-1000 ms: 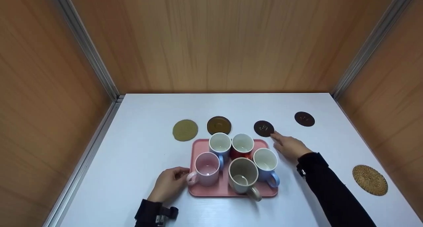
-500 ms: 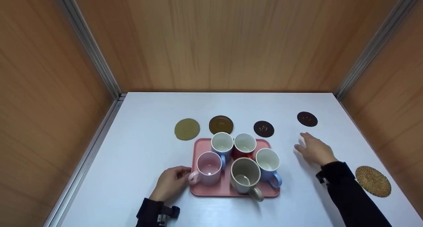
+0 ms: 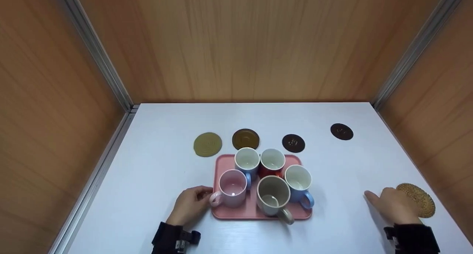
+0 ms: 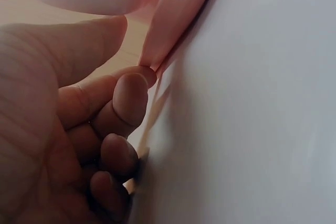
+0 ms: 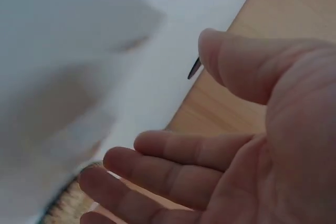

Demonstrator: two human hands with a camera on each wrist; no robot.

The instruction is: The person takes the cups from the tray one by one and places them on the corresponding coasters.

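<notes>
My left hand [image 3: 191,205] is at the left edge of a pink tray [image 3: 224,164]. Its index fingertip touches the tray's rim; the thumb stands apart from it under the mug handle, other fingers loosely bent. On the tray are a pink mug [image 3: 232,189], a blue mug [image 3: 247,161], a red mug [image 3: 272,163], a large grey mug [image 3: 272,196] and another blue mug [image 3: 298,183]. My right hand [image 3: 395,206], fingers extended and thumb spread, holds nothing. It partly covers a woven coaster [image 3: 423,199] at the right; contact cannot be told.
Behind the tray lie a green coaster [image 3: 207,145], a brown coaster [image 3: 245,138] and a dark coaster [image 3: 293,143]. Another dark coaster [image 3: 342,131] is farther right. Wooden panels [image 3: 236,43] enclose the white table [image 3: 159,146] at the back and sides.
My right hand has moved from the dark coaster behind the tray, rightward and nearer to me, to the woven coaster. My left hand and the tray have stayed put.
</notes>
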